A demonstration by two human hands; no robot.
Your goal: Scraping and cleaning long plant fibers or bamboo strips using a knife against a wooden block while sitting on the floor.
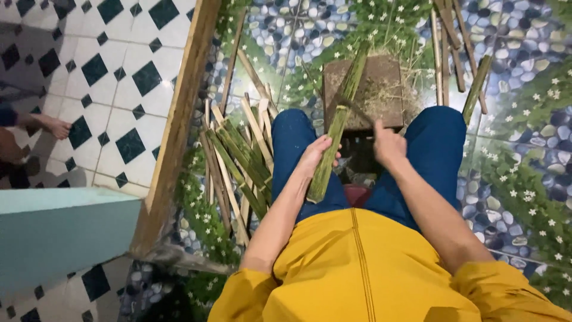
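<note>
From the head camera, the left hand (317,154) is clasped around a long green bamboo strip (336,128) that slants up from the lap onto a brown wooden block (381,89) between the knees. The right hand (387,145) is clenched on what seems to be a thin dark blade (356,110), hard to make out, touching the strip. A pile of split strips (238,161) lies beside the left leg.

Heap of bamboo strips (238,161) crowding the floor left of the knees, wooden block (381,89) blocking the far middle, more sticks (453,53) far right, open floor (524,155) right
</note>
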